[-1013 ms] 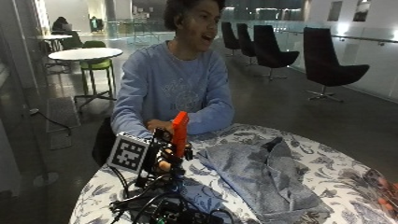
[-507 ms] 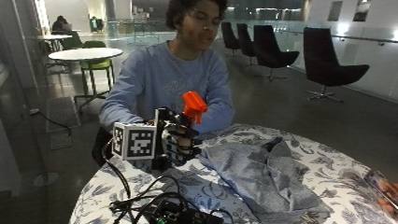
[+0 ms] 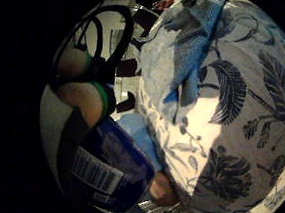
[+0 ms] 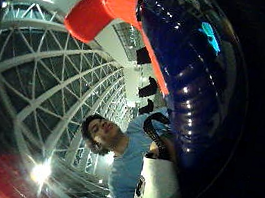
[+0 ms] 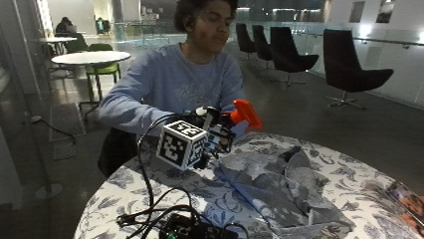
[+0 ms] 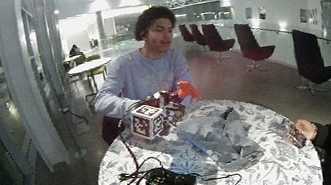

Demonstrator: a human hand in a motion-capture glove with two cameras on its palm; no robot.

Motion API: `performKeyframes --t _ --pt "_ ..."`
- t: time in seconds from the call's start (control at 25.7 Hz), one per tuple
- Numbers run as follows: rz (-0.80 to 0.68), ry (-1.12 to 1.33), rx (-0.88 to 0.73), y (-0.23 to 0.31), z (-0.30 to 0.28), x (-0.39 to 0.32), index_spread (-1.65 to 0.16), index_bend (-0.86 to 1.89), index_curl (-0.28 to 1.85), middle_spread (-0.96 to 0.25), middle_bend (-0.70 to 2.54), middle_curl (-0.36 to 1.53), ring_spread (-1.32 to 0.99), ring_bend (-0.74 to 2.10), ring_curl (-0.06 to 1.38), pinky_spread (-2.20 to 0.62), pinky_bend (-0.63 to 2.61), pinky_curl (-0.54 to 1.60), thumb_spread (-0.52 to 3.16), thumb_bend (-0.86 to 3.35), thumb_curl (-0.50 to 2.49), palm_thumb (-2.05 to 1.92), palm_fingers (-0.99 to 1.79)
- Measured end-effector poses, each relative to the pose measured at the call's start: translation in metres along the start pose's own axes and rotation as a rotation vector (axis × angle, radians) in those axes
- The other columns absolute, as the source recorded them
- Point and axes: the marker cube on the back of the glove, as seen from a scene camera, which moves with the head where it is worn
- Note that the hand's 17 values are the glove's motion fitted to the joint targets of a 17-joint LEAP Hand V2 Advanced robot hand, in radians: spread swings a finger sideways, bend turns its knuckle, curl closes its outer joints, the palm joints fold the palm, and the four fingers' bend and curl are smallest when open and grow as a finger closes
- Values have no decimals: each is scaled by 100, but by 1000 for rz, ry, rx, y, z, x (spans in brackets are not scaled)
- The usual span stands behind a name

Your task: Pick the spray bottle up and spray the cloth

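Observation:
My gloved right hand [image 5: 213, 135] grips a spray bottle [image 5: 244, 113] above the table's near-left part, fingers curled round its body. The bottle has an orange-red trigger head [image 4: 112, 4] and a dark blue body [image 4: 191, 78] with a barcode label [image 3: 96, 170]. Its head points toward the cloth. The grey-blue cloth [image 5: 281, 186] lies crumpled on the flowered tablecloth [image 5: 358, 174], just to the side of the hand. In the wide outside view the bottle [image 6: 187, 90] is held a little above the cloth [image 6: 216, 134]. The little finger side palm view shows the cloth [image 3: 192, 55] below the palm.
A black box with tangled cables [image 5: 192, 229] sits at the table's front edge. A small flat object [image 5: 407, 196] lies at the table's right rim. The round table's edge [image 6: 105, 158] runs close by the hand.
The hand has lifted the bottle from low over the table and carried it toward the cloth. The orange head now leans toward the cloth.

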Motion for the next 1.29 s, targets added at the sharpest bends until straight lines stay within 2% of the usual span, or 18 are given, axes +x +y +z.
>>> performKeyframes --t 0.43,1.29 --pt "97 38 -29 -11 20 1 -19 8 23 -6 29 47 -4 63 43 14 45 37 52 -1 68 99 100" --pt "151 37 -44 -14 37 6 -16 7 20 -6 29 51 -3 65 45 15 45 37 52 -2 75 97 99"
